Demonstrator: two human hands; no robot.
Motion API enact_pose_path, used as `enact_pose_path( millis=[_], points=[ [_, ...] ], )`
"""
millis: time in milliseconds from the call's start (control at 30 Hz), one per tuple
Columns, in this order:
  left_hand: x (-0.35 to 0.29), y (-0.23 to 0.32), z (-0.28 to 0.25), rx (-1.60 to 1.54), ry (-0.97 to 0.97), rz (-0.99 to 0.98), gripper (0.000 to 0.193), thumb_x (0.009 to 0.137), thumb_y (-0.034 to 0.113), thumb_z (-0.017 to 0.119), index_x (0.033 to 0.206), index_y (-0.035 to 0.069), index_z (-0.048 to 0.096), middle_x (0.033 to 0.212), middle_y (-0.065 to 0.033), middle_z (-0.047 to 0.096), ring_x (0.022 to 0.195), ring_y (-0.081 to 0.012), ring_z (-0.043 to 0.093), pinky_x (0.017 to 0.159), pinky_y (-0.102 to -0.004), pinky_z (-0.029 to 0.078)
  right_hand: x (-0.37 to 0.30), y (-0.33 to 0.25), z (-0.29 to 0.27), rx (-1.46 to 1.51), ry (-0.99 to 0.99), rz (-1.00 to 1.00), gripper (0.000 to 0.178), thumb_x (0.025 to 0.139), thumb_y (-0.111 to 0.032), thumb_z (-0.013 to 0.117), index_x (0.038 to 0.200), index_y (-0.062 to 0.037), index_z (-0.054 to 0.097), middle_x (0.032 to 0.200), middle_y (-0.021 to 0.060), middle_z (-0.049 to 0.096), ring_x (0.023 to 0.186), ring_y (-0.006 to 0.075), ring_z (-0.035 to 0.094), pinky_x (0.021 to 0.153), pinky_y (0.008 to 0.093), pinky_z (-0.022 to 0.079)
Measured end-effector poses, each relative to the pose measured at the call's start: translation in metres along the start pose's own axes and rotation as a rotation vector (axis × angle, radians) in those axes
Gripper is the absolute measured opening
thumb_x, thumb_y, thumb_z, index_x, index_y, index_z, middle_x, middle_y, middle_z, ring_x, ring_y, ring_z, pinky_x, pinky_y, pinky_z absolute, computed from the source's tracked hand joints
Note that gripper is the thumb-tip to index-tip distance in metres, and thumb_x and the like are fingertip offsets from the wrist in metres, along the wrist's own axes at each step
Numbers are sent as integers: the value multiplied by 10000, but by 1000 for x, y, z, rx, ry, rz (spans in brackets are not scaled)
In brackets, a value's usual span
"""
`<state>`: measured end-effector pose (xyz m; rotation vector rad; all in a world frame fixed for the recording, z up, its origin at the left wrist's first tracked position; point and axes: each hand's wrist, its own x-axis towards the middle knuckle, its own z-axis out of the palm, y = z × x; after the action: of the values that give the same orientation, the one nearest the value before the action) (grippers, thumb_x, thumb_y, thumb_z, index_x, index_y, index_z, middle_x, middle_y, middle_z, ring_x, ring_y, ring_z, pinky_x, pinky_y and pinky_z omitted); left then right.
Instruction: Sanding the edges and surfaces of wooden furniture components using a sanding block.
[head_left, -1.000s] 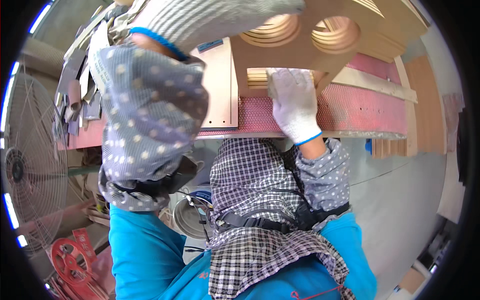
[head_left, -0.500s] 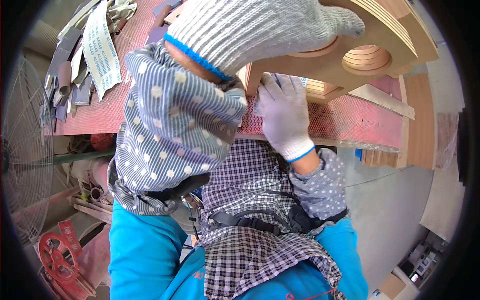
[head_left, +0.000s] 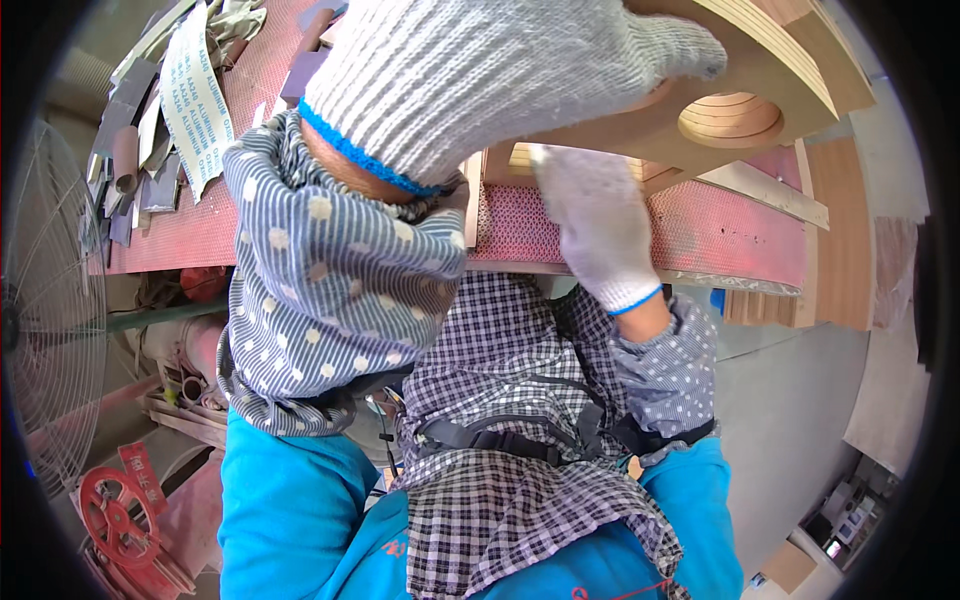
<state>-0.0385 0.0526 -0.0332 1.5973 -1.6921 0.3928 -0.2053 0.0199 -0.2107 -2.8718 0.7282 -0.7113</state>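
My left hand, in a white knit glove with a blue cuff, grips a curved plywood piece at the top. Its thumb stretches right across the wood above a round hole; the other fingers are out of view. My right hand, gloved alike, is against the wood's near side by an opening, its fingers curled inward and blurred by motion. The piece of sandpaper seen under it a moment ago is now hidden by the glove. The plywood stands on a red, mesh-patterned bench.
Sandpaper sheets and scraps are heaped on the bench's far left. A wooden strip lies at the right, beside stacked boards. A fan stands at the left edge, above a red handwheel.
My right hand has moved right and slightly nearer me along the wood. My left forearm has shifted a little left, and the plywood has tilted slightly.
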Motion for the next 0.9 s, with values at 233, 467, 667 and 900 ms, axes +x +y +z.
enact_pose_path(
  millis=[233, 467, 667, 900],
  points=[
    [-1, 4, 3, -71, -8, 119, 538, 791, 443, 855, 1034, -18, 724, 884, -159, 721, 842, -315, 725, 785, -429, 581, 5, -14, 13, -145, 6, 53, 388, 911, -104, 573, 1278, -47, 682, 1325, 129, 668, 1295, 332, 582, 1126, 498, 425],
    [2, 11, -5, -104, -75, 41, 545, 786, 447, 866, 1064, -4, 738, 908, -155, 725, 860, -297, 724, 796, -418, 584, -8, -4, 9, -153, 23, 167, 368, 867, -123, 596, 1218, -73, 692, 1246, 124, 677, 1271, 304, 587, 1141, 462, 411],
    [1, 1, -5, -181, -127, -174, 528, 773, 355, 907, 1075, -32, 712, 957, -156, 702, 892, -266, 721, 774, -386, 580, -4, 2, 10, -26, 10, 112, 390, 869, -141, 595, 1235, -38, 680, 1271, 138, 665, 1275, 323, 586, 1159, 489, 394],
    [14, 7, -11, -364, -181, -168, 527, 768, 345, 911, 1094, -20, 717, 948, -154, 699, 875, -263, 718, 787, -381, 576, -11, -19, 33, -98, 109, 133, 443, 906, -149, 536, 1309, -15, 663, 1385, 173, 655, 1385, 320, 557, 1252, 514, 315]
  ],
)
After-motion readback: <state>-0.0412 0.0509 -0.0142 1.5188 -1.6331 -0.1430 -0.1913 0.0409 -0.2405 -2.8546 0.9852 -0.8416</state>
